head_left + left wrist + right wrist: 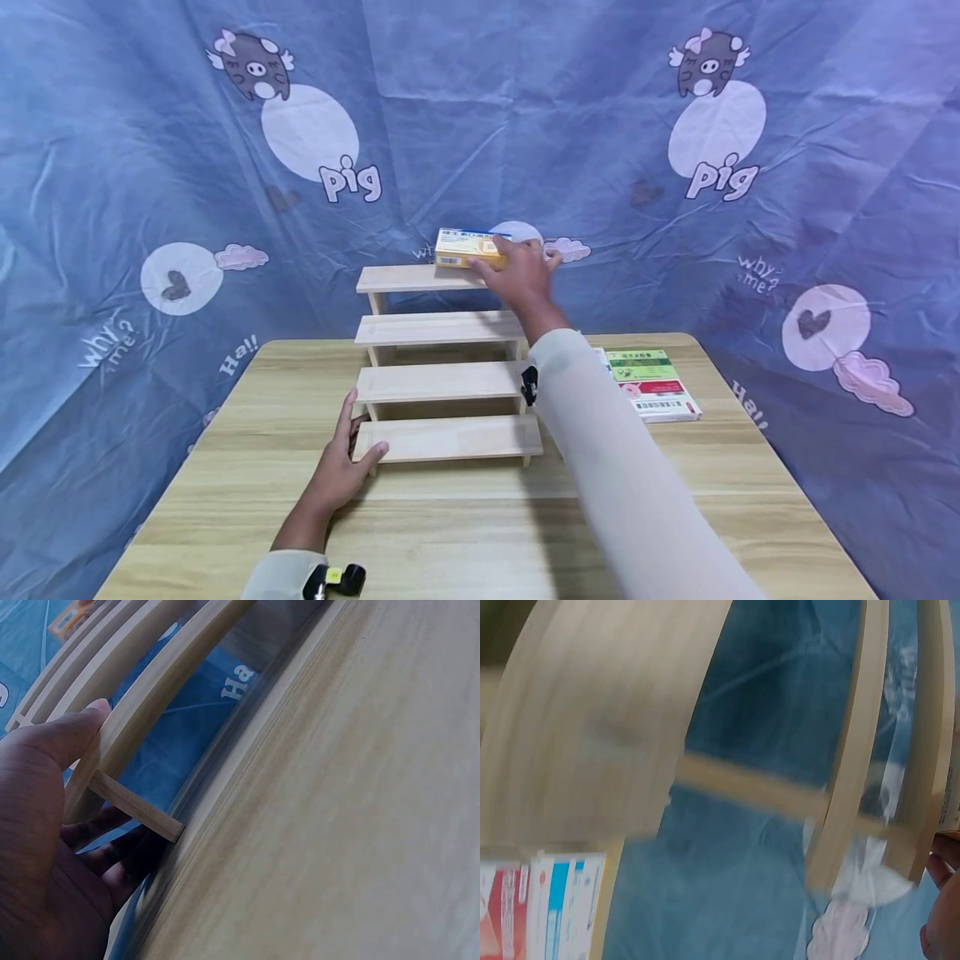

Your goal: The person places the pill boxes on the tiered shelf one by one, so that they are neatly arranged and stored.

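Note:
A wooden stepped rack with several tiers stands on the table. My right hand pinches a yellow and white medicine box by its right end, over the top tier. At the edge of the right wrist view, part of that hand and the box show beside the upper boards. My left hand grips the left end of the lowest tier. In the left wrist view its thumb lies on the board's edge, and the other fingers reach underneath, near a short wooden leg.
Right of the rack lie flat medicine boxes, one green and one with a red band, partly behind my right sleeve. A blue printed cloth hangs behind and beside the wooden table.

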Demonstrator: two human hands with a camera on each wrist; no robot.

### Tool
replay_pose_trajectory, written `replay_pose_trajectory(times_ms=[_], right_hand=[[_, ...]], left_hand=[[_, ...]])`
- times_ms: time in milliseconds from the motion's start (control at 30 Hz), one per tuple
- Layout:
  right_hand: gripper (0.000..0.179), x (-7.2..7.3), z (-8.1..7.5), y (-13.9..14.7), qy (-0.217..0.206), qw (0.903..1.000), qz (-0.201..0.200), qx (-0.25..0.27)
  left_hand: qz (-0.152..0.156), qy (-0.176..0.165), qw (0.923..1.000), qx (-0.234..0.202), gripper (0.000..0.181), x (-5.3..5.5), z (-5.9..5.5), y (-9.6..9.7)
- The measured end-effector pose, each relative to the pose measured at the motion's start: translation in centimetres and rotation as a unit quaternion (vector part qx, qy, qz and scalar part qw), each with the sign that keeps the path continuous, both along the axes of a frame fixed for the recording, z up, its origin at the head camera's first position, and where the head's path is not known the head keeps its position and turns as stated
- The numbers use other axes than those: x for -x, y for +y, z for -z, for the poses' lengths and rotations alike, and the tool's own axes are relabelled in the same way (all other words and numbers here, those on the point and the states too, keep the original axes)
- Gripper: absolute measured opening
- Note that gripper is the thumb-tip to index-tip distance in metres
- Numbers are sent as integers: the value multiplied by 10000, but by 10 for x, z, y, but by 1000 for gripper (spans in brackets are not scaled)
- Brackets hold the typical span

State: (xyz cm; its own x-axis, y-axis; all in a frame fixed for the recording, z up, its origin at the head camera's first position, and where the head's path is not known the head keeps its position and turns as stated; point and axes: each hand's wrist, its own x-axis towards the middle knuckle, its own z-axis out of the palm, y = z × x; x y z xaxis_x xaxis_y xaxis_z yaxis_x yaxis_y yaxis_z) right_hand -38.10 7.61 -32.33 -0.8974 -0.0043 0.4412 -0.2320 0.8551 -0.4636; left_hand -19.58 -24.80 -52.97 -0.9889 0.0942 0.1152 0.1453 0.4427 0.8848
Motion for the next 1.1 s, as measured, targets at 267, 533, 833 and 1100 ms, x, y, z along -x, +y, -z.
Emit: replay_pose_trajectory(times_ms=[267,533,833,1100], right_hand=[[76,-7,-4,-41,-1,9998,-82,-158],[76,-13,-7,-72,-271,9988,-55,-416],[77,-15,-7,-92,-368,9974,-84,-617],[79,-15,-4,-101,-448,9977,7,-502]], left_hand=[[-2,21,10000,1,107,-2,-1,1],[-41,-19,10000,3,107,-3,-3,2],[-60,-84,9999,-34,107,-4,-4,4],[-65,-93,9999,13,107,-4,-5,2]])
